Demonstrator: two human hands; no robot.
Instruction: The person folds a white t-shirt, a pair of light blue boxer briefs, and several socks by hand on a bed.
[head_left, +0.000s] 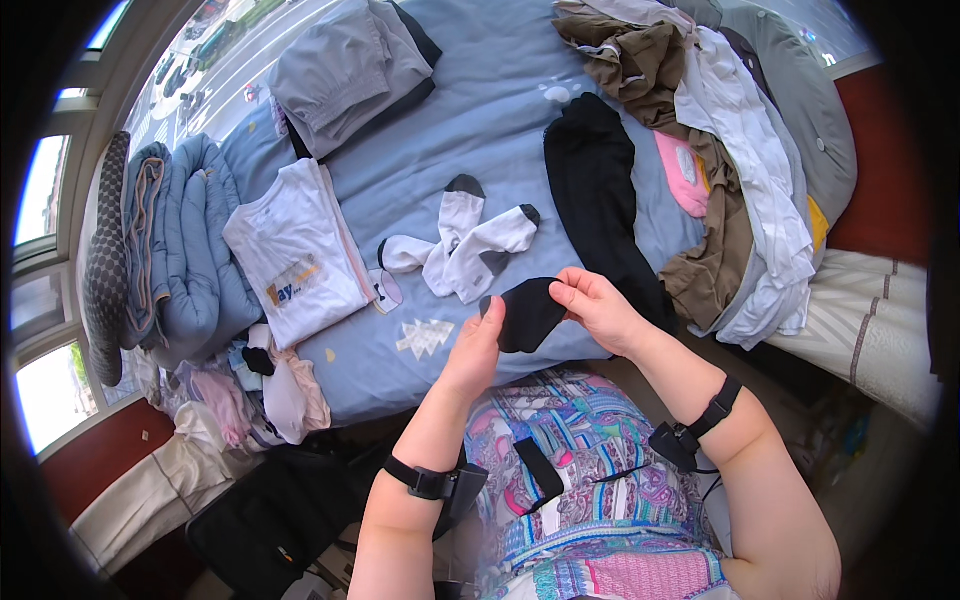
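A small black fabric piece (530, 315), which looks like a sock, is stretched between my two hands above the near edge of the bed. My left hand (474, 352) pinches its left end, with the thumb uppermost. At the opposite end, the thumb and fingers of my right hand (602, 309) grip the upper corner. White and grey socks (469, 247) with dark toes lie crossed on the blue bedspread (420, 142), just beyond the piece. Right of them stretches a long black garment (592, 180), its lower end partly behind my right hand.
Folded T-shirts (289, 262) and folded grey clothing (352, 82) lie on the left, beside a folded blue quilt (202, 240). Small garments (277, 382) are heaped at the near left corner. Loose brown and white clothes (720, 180) pile up on the right. A black bag (270, 517) is below.
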